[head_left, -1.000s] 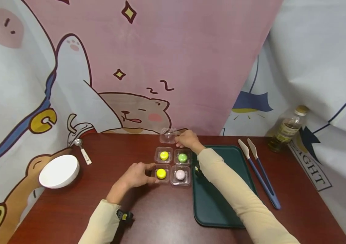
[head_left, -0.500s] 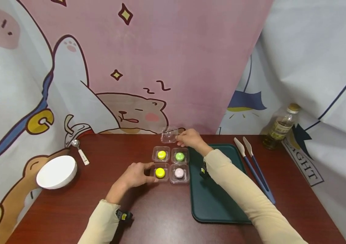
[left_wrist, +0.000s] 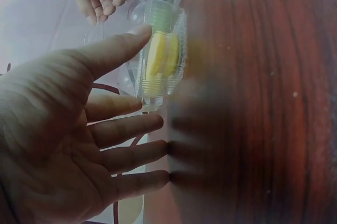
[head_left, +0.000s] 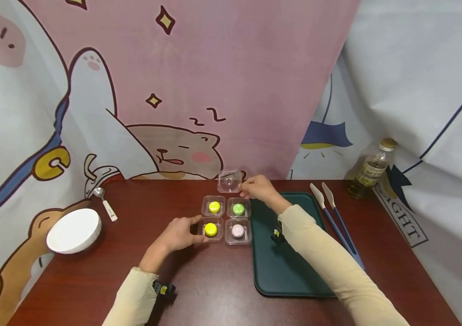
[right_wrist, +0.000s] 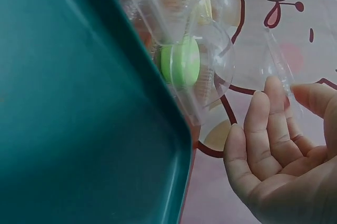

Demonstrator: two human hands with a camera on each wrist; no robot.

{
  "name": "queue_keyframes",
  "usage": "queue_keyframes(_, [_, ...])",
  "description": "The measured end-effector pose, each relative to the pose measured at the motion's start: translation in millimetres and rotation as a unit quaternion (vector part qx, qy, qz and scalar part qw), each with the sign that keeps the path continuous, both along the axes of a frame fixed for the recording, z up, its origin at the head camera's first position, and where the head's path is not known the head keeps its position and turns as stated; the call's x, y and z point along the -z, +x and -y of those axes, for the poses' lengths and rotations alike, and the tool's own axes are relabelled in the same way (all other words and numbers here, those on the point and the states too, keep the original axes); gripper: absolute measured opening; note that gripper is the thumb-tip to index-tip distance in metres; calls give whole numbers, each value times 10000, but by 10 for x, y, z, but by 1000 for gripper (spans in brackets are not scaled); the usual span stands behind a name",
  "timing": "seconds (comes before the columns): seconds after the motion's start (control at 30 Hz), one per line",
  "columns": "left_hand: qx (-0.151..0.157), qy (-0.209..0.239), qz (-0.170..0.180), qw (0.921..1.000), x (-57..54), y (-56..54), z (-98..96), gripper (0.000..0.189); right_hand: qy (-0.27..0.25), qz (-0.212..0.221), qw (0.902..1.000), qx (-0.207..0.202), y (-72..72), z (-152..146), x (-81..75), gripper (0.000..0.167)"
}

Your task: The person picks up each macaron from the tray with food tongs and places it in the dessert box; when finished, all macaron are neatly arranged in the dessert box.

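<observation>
Several clear plastic boxes stand together in a block, each with a macaron in it. My left hand (head_left: 180, 233) holds the near-left box (head_left: 216, 237) between thumb and index finger, its other fingers extended; the yellow macaron (left_wrist: 163, 56) shows inside. At the back, my right hand (head_left: 258, 188) pinches the corner of a clear domed plastic lid (head_left: 228, 181), raised and tilted. Another yellow macaron (head_left: 214, 207) sits at the far left, the green macaron (right_wrist: 180, 63) at the far right and the pale pink macaron (head_left: 238, 231) at the near right.
A dark green tray (head_left: 284, 271) lies right of the boxes, under my right forearm. Beyond it are blue-handled tongs (head_left: 339, 226) and an oil bottle (head_left: 369, 174). A white bowl (head_left: 74, 231) and a small scoop (head_left: 105, 203) are at left. A printed curtain (head_left: 255, 90) hangs behind.
My right hand has moved slightly right with the lid, whose domed face now shows more fully. The near-left box has shifted very slightly left with my left hand. The view has turned a little.
</observation>
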State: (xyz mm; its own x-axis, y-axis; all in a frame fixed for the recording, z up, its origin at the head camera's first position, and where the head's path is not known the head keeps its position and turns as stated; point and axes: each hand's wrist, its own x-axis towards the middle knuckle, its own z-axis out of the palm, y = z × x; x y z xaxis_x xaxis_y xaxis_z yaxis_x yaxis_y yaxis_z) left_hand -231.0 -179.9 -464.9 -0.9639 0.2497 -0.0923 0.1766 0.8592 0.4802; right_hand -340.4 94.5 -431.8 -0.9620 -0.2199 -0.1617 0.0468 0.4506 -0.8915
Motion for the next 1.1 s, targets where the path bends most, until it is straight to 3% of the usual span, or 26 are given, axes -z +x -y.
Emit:
queue_keyframes(0.2, [-38,173,-28,9998,-18,9,69,80,34,-85,9999,62,67,-28,-1,23])
queue_keyframes(0.37, [-121,335,-414,9985,-115,-10,97,72,-97,-316,9994,129,144,15,-20,18])
queue_keyframes(0.57, [-514,815,-909,9912,-307,-79,2,65,521,-1162,9916,233,273,116,-37,12])
queue_keyframes(0.67, [-763,1239,-945,9848,-380,-131,-75,66,878,-1850,9786,210,326,153,-30,9])
queue_keyframes(0.83, [-1086,1988,-717,9714,-470,-224,-203,74,1264,-3032,9442,247,392,184,-8,7])
queue_keyframes(1.1, [-1234,3362,189,9335,-536,-284,-337,83,1505,-4117,8988,79,484,207,-15,9])
